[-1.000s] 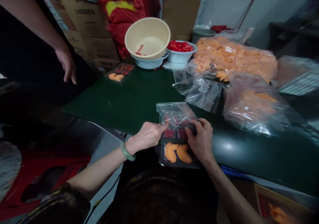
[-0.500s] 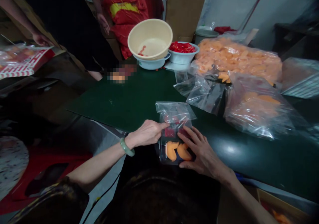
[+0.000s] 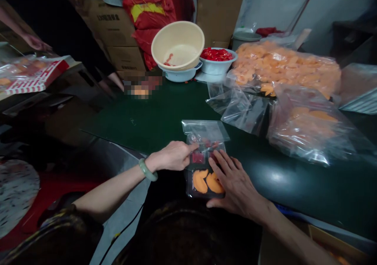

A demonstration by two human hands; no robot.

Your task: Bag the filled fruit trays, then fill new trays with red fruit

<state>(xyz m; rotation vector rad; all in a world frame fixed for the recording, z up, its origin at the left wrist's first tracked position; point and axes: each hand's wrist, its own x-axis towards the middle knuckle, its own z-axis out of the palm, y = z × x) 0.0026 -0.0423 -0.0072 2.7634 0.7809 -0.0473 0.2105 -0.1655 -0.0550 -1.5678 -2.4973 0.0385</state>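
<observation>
At the table's near edge lies a clear plastic bag (image 3: 206, 129) with its flap pointing away from me. Inside show two orange curved pieces (image 3: 200, 181) on a dark backing, with dark red squares (image 3: 198, 157) above them. My left hand (image 3: 173, 155), with a pale green bangle at the wrist, is closed at the bag's left edge, its index finger stretched across the plastic. What the curled fingers pinch is partly hidden. My right hand (image 3: 232, 180) lies open over the bag's right side, fingers flat on it and thumb near its lower edge.
Across the green table (image 3: 153, 115) stand a cream basin (image 3: 178, 46) and a pale blue bowl (image 3: 216, 65) of red pieces. On the right lie a large bag of orange pieces (image 3: 285, 66) and several clear bags (image 3: 306, 127). A person (image 3: 64, 33) stands at the left.
The bag and both hands sit slightly further left in view, and the right fingers lie a little closer together. The person at the far left has shifted left.
</observation>
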